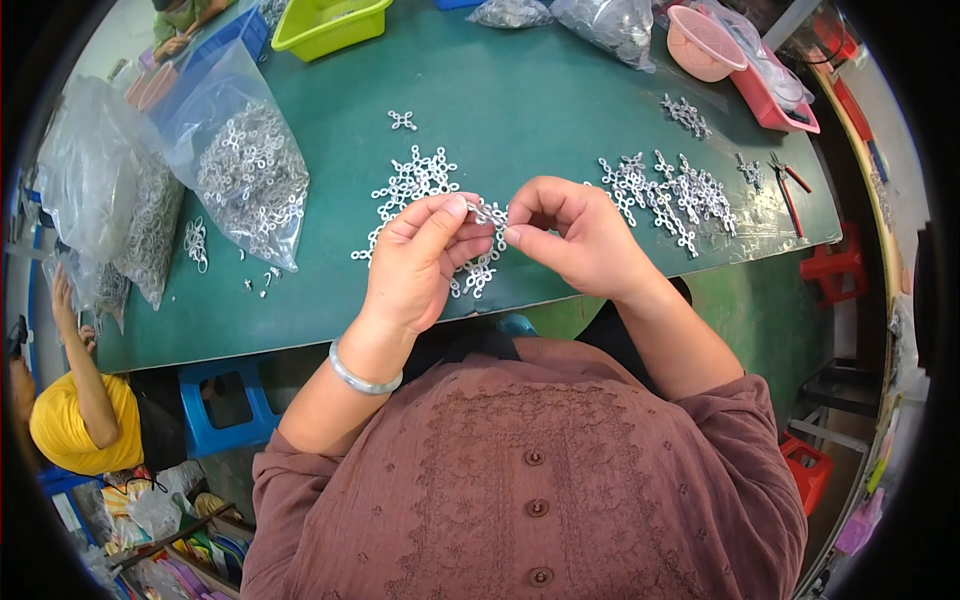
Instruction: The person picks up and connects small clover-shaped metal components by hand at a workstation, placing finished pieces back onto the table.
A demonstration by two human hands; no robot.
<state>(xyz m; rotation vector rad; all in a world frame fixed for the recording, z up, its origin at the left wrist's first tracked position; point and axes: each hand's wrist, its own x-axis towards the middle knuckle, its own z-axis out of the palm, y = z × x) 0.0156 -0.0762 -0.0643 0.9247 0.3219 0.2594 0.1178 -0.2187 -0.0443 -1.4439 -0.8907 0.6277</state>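
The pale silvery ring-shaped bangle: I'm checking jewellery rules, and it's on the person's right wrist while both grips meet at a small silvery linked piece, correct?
Wrong wrist: the head view shows the silvery bangle on the left wrist. The left grip and right grip do meet at the silvery linked piece.

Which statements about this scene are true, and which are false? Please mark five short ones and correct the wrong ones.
1. The left hand and the right hand hold a small silver-coloured looped piece between them. True.
2. Red-handled metal pliers lie left of both hands. False: the pliers lie right of both hands.
3. A clear plastic bag holding many silver-coloured looped pieces is on the green tabletop. True.
4. The rectangular plastic basin at the top of the picture, left of centre, is red. False: the basin is lime green.
5. A pale, shiny round bangle is on the left wrist. True.
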